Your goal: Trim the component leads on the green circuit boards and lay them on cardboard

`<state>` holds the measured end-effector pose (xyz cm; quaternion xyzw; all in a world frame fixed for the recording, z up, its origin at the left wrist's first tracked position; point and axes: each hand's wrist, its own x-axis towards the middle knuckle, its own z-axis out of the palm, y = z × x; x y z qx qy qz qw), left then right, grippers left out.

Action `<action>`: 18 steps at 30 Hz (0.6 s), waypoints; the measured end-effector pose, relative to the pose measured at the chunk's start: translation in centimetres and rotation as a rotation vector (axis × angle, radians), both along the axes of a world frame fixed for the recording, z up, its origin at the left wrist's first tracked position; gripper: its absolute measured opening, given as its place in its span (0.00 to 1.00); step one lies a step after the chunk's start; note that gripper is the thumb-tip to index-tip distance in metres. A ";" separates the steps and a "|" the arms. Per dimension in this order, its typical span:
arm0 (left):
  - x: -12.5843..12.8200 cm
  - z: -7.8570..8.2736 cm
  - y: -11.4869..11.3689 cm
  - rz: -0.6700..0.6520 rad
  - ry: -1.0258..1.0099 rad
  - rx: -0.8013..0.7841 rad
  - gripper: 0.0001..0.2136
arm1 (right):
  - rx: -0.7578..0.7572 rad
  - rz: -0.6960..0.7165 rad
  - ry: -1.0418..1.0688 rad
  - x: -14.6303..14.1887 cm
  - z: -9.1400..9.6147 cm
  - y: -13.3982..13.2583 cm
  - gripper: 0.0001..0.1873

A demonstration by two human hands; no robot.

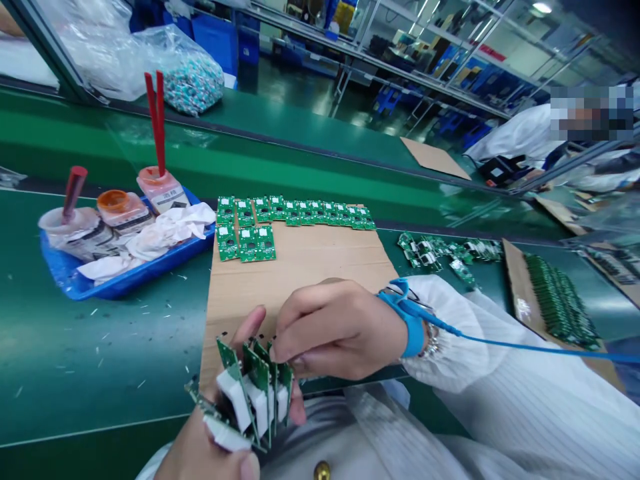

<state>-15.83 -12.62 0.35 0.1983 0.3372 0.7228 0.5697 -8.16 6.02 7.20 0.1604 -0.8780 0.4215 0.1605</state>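
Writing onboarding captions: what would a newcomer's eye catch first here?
Likely the fanned green circuit boards with white blocks, low and left of centre in the left hand, with the right hand, wearing a bright blue wrist strap, at their upper edges. Next, two tall, thin red sticks rising above a shiny blue plastic tray at left, beside a flat brown cardboard sheet.

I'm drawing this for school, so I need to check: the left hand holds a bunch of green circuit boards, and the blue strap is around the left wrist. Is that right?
Not quite: the blue strap is around the wrist of the right hand, as the head view shows. The left hand does hold a bunch of green circuit boards.
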 end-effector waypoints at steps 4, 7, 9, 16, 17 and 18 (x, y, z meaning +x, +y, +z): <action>0.5 -0.5 -0.1 -0.054 0.093 0.024 0.47 | 0.173 0.015 0.085 0.8 -0.1 0.4 0.10; 0.4 0.1 0.5 -0.162 0.249 -0.001 0.48 | 0.238 0.043 0.123 1.2 0.1 0.9 0.12; 0.5 0.6 0.9 -0.213 0.321 -0.033 0.46 | 0.301 0.096 0.148 1.5 0.5 1.3 0.14; 1.7 -1.7 0.1 -0.292 0.050 -0.055 0.42 | 0.558 0.192 0.095 2.7 2.2 2.1 0.18; 1.7 -2.1 0.0 -0.277 0.025 -0.077 0.41 | 0.566 0.197 0.066 2.8 2.3 2.2 0.17; 1.8 -2.3 -0.1 -0.240 0.006 -0.103 0.40 | 0.560 0.203 0.034 2.8 2.3 2.5 0.17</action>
